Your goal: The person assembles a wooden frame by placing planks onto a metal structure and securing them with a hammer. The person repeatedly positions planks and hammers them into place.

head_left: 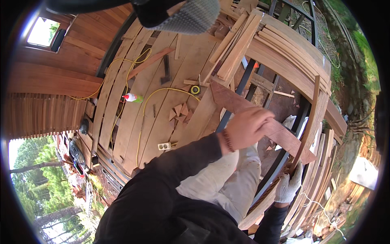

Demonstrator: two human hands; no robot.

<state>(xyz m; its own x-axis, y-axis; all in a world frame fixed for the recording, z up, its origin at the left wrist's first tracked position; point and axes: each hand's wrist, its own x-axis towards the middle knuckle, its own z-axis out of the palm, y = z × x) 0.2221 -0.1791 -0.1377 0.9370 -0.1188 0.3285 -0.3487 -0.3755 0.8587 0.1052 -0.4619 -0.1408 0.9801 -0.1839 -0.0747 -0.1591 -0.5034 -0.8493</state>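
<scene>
My left hand (248, 129), bare with a beaded bracelet at the wrist, grips a flat reddish-brown board (290, 138) from above. The board slants from the plank deck toward the right, with angled ends. Its far end is cut to a point. In a pale knit glove, my right hand (289, 188) is closed around the lower end of a long narrow wooden strip (313, 116), close to the board's right end. Some of the gloved fingers are hidden behind the wood.
Stacked planks (290, 49) lie at the far right. On the deck (162, 122) are a yellow cord (143, 116), a tape measure (195, 89), a glue bottle (132, 97), a hammer (165, 70), wood offcuts (180, 114) and a white power socket (164, 146). Dark metal beams (271, 167) cross an opening beside my legs.
</scene>
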